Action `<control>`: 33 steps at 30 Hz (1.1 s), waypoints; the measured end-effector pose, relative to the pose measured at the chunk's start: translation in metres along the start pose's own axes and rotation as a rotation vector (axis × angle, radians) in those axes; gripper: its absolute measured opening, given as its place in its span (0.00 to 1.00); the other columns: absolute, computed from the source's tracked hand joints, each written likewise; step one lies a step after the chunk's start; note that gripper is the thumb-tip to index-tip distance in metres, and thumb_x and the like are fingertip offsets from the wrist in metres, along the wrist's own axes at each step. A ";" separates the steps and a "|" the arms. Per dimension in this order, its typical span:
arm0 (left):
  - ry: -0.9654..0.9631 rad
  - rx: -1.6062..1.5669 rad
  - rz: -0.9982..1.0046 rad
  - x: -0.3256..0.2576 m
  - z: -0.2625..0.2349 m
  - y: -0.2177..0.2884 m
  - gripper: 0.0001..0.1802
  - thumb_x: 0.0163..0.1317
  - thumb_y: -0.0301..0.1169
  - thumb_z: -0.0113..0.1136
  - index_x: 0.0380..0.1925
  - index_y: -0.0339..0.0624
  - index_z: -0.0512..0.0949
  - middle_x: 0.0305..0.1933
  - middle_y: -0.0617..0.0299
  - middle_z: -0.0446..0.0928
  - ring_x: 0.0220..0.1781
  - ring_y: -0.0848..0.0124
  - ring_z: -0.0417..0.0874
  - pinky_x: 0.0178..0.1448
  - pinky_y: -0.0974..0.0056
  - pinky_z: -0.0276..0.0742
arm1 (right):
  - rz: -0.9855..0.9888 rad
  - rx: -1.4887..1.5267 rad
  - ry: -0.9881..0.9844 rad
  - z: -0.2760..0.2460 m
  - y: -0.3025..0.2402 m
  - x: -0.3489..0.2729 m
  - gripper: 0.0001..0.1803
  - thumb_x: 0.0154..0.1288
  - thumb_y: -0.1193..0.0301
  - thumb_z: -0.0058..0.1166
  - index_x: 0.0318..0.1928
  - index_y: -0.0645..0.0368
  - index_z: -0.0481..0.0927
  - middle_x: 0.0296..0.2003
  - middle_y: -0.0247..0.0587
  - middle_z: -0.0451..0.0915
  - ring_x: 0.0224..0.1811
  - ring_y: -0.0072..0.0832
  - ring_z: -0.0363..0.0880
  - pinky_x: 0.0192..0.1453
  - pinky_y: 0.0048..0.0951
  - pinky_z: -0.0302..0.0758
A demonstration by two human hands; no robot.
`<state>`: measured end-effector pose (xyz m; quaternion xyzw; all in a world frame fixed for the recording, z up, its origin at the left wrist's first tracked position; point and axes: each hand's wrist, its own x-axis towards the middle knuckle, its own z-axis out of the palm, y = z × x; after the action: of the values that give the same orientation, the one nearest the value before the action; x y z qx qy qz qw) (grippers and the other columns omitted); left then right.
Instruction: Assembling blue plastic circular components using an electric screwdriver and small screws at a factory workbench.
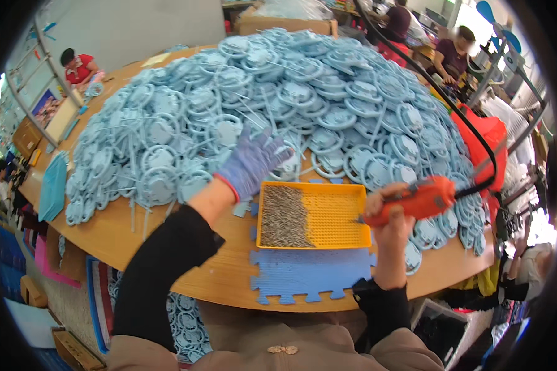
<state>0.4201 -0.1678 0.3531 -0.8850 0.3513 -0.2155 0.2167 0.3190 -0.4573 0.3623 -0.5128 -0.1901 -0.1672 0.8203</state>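
Mostly, the round wooden table (167,272) before me is covered by a very big heap of light blue plastic parts (303,93), round ring shapes with thin sticks between them. The heap reaches from the left edge of the table to the right edge and nearly to the far side. Nearer to me, at the table edge, lies a blue foam mat (306,275) with puzzle-shaped borders. On this mat, touching it, stands a yellow tray (337,216), and the left half of the tray is filled with many small grey screws (283,216).

My left hand (250,162) wears a blue knitted glove. It is stretched out with the fingers spread and rests on the parts at the near edge of the heap, just behind the tray; it grips nothing that I can see. My right hand (390,213) is bare and clenched around an orange electric screwdriver (418,199), with its tip at the right rim of the tray. A black cable (414,62) goes up from the screwdriver over the heap.
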 end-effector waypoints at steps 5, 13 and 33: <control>-0.314 -0.138 0.242 0.051 0.003 -0.011 0.50 0.42 0.32 0.70 0.68 0.60 0.57 0.72 0.57 0.58 0.75 0.56 0.54 0.73 0.39 0.48 | -0.023 -0.016 0.054 -0.020 0.032 0.021 0.23 0.56 0.60 0.64 0.42 0.63 0.70 0.23 0.38 0.73 0.25 0.26 0.73 0.28 0.26 0.69; -0.216 -0.189 0.186 0.072 0.025 -0.003 0.30 0.54 0.32 0.59 0.60 0.51 0.69 0.42 0.61 0.78 0.50 0.62 0.78 0.69 0.45 0.56 | -0.043 -0.037 0.057 -0.040 0.041 0.024 0.23 0.55 0.58 0.66 0.41 0.61 0.72 0.23 0.37 0.73 0.25 0.25 0.73 0.28 0.26 0.70; -0.014 -0.621 -0.136 -0.135 -0.113 0.140 0.30 0.51 0.40 0.64 0.57 0.53 0.71 0.36 0.58 0.65 0.31 0.60 0.71 0.35 0.57 0.70 | -0.026 -0.078 0.045 -0.022 0.036 0.017 0.22 0.56 0.59 0.64 0.41 0.60 0.70 0.25 0.36 0.73 0.25 0.25 0.73 0.28 0.25 0.71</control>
<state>0.1966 -0.1902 0.3389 -0.9318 0.3387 -0.1061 -0.0764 0.3535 -0.4636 0.3335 -0.5379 -0.1716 -0.1968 0.8016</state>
